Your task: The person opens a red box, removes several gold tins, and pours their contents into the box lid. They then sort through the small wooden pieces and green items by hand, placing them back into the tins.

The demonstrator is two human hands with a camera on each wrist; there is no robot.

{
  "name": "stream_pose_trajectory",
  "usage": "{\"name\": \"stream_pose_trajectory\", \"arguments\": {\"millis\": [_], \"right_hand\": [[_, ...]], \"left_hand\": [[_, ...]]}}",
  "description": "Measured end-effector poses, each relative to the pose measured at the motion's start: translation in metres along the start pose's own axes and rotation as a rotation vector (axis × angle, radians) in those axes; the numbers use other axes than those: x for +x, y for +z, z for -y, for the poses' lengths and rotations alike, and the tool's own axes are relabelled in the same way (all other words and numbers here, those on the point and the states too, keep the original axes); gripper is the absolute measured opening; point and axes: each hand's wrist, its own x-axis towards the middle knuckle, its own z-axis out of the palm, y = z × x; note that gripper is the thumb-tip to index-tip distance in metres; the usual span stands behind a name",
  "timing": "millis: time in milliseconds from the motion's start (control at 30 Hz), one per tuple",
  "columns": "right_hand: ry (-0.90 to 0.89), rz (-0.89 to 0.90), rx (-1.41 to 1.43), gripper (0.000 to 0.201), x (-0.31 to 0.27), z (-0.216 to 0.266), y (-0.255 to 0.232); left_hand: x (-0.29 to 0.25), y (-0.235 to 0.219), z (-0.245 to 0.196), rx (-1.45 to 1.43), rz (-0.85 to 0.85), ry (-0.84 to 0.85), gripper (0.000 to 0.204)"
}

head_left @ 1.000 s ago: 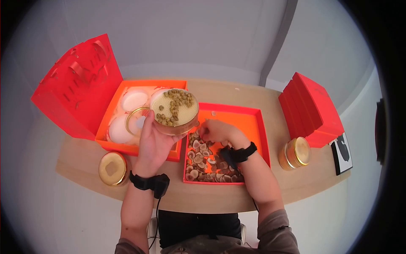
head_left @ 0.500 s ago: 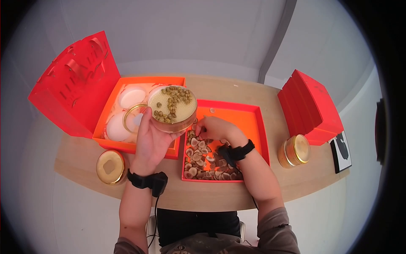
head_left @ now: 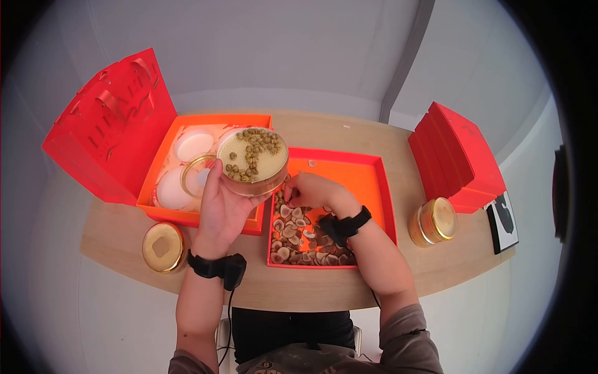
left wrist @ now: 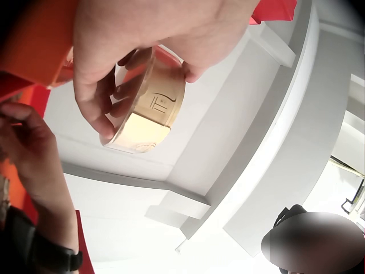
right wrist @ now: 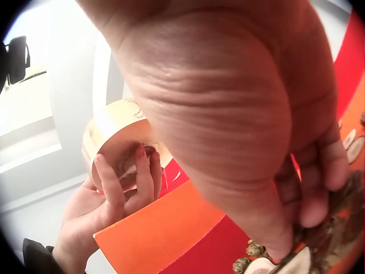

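Head view: left hand (head_left: 225, 215) wraps fingers round the jar (head_left: 256, 187); right hand (head_left: 317, 191) bends fingers beside the slices (head_left: 288, 233), grip unclear.

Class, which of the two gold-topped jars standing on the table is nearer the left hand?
The left jar, in front of the white-lined orange box; the other jar stands far right, beside the red box.
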Motion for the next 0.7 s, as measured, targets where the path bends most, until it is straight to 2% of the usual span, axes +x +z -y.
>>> {"name": "stream_pose_trajectory", "arguments": {"millis": [167,233,267,333,367,433,467,533,600,667,700], "right_hand": [[0.044,-0.009,-0.012,0.014,-0.005,0.009,-0.005],[0.009,-0.113,0.195,0.015,0.001,-0.005,0.000],[0.005,-0.114,0.188,0.015,-0.002,-0.002,-0.006],[-0.163,-0.308,0.219,0.016,-0.014,0.013,-0.022],[-0.171,-0.304,0.212,0.016,-0.018,0.018,-0.028],[-0.095,-0.537,0.395,0.017,-0.024,0.027,-0.037],[-0.102,-0.534,0.388,0.017,-0.026,0.031,-0.041],[-0.260,-0.741,0.682,0.015,-0.030,0.039,-0.048],[-0.240,-0.770,0.652,0.014,-0.040,0.056,-0.056],[-0.365,-0.775,0.428,0.014,-0.047,0.076,-0.059],[-0.364,-0.779,0.425,0.014,-0.049,0.084,-0.058]], "left_hand": [[0.000,-0.002,0.000,0.004,0.018,-0.004,0.060],[0.000,-0.001,0.001,0.009,0.004,0.003,0.060],[0.000,-0.001,0.000,0.008,0.007,0.011,0.060],[0.000,-0.001,-0.001,-0.004,0.021,-0.005,0.060],[0.000,0.000,-0.001,-0.005,0.020,0.005,0.060],[-0.001,0.001,-0.001,0.008,0.013,-0.004,0.060],[-0.001,0.001,-0.001,0.006,0.013,0.006,0.060],[-0.002,0.001,-0.002,0.024,0.031,0.000,0.060],[-0.002,0.004,-0.002,0.021,0.025,0.010,0.060],[-0.003,0.005,-0.003,0.021,0.021,0.013,0.059],[-0.003,0.006,-0.003,0.019,0.034,0.010,0.059]]}}
